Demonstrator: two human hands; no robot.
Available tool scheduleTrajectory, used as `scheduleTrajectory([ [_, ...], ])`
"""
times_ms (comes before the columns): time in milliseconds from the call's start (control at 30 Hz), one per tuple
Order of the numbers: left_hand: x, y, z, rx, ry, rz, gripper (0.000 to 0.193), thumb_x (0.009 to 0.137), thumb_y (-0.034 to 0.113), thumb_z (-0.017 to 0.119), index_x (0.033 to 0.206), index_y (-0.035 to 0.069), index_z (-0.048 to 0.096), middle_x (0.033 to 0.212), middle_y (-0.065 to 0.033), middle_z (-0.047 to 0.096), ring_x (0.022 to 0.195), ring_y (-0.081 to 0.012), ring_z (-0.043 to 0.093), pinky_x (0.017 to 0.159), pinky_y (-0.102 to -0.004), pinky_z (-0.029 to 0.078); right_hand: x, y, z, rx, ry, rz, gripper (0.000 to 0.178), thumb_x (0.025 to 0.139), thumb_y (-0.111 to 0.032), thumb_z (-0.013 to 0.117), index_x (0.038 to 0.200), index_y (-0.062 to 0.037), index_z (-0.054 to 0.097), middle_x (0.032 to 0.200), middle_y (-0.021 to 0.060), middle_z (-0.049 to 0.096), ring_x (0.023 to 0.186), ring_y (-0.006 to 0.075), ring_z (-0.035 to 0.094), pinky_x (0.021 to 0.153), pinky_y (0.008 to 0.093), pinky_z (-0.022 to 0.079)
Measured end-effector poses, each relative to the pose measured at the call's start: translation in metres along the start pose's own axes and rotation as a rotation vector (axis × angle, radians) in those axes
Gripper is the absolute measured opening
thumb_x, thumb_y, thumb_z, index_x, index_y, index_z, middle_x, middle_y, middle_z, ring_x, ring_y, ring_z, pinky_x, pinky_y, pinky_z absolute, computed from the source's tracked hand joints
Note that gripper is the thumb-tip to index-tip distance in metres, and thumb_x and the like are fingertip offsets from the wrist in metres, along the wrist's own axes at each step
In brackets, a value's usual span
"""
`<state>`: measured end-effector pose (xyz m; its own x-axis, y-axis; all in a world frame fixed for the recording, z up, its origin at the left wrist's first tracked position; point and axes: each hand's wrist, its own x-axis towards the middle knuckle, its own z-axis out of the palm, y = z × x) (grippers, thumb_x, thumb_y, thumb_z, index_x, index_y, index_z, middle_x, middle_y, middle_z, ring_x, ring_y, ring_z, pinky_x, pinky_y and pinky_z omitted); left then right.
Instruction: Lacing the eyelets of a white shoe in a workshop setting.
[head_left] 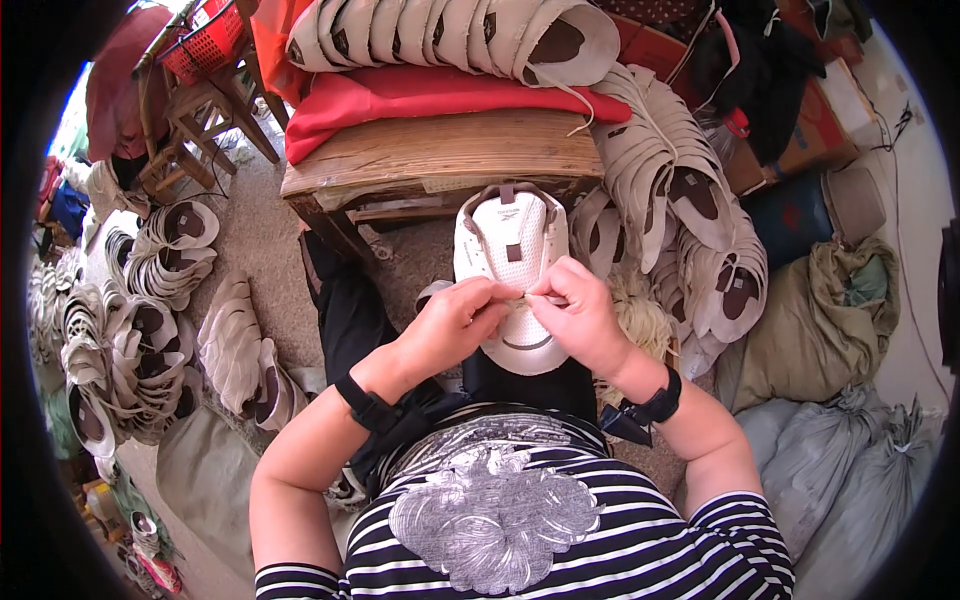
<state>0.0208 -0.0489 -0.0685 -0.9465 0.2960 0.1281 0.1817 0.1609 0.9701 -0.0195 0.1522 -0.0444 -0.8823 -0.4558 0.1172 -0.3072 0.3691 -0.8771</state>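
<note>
A white shoe upper (pixel 505 235) with a perforated tongue and a brown pull tab rests over my lap, its toe toward me. My left hand (pixel 458 322) lies across its left side, thumb and forefinger pinched together near the lower end of the tongue. From the other side my right hand (pixel 578 312) meets it there, also in a pinch. The fingertips of both hands almost touch. Whatever small thing they hold is too fine to tell. Below them the toe part shows a dark curved line. Black bands circle both wrists.
Ahead stands a wooden bench (pixel 450 150) with a red cloth (pixel 400 105) and a row of nested beige shoe uppers (pixel 430 40). More stacked uppers (pixel 150 340) lie on the floor at left and others (pixel 690 190) hang at right. Grey sacks (pixel 830 450) sit at lower right.
</note>
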Motion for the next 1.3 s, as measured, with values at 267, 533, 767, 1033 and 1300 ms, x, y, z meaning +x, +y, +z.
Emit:
scheduleTrajectory([
  [267,0.006,0.014,-0.002,0.225,-0.024,-0.146,0.022,0.087,0.006,0.065,0.107,0.002,0.057,0.065,-0.0016,0.055,0.058,-0.0096,0.053,0.054,-0.0269,0.045,-0.001,-0.012,-0.011,-0.274,0.007,-0.107,0.011,0.083,-0.010,0.066,0.089,-0.0051,0.059,0.085,0.0110,0.057,0.074,0.0320,0.062,0.064,0.0405,0.049],
  [533,0.005,0.003,0.002,0.194,0.010,-0.135,0.022,0.084,0.010,0.068,0.102,0.003,0.058,0.062,-0.0040,0.054,0.057,-0.0165,0.055,0.053,-0.0321,0.044,0.010,-0.012,-0.006,-0.360,-0.096,-0.191,0.010,0.085,-0.015,0.064,0.086,-0.0068,0.059,0.083,0.0107,0.059,0.072,0.0331,0.062,0.062,0.0421,0.050],
  [767,0.006,0.002,0.000,0.492,0.131,0.208,0.016,0.083,0.017,0.067,0.095,0.009,0.059,0.068,-0.0071,0.061,0.067,-0.0286,0.063,0.063,-0.0370,0.047,0.018,-0.011,-0.015,-0.325,-0.163,-0.183,0.014,0.089,-0.019,0.060,0.085,-0.0051,0.061,0.083,0.0124,0.059,0.074,0.0352,0.061,0.063,0.0435,0.049],
  [1033,-0.005,0.006,-0.019,0.866,0.186,0.377,0.009,0.081,0.009,0.066,0.089,0.010,0.062,0.072,-0.0047,0.061,0.063,-0.0251,0.060,0.062,-0.0351,0.044,0.015,-0.011,-0.015,-0.047,-0.225,-0.074,0.015,0.088,-0.017,0.064,0.087,-0.0022,0.060,0.086,0.0131,0.063,0.077,0.0307,0.063,0.068,0.0383,0.050],
  [1300,-0.176,-0.109,-0.199,1.008,0.821,-0.297,0.015,0.094,0.015,0.054,0.103,0.003,0.059,0.098,-0.0192,0.061,0.090,-0.0377,0.060,0.080,-0.0435,0.048,-0.007,0.016,-0.059,-0.217,-0.200,0.103,0.016,0.083,-0.013,0.067,0.091,-0.0019,0.059,0.075,0.0131,0.064,0.066,0.0288,0.064,0.065,0.0348,0.051],
])
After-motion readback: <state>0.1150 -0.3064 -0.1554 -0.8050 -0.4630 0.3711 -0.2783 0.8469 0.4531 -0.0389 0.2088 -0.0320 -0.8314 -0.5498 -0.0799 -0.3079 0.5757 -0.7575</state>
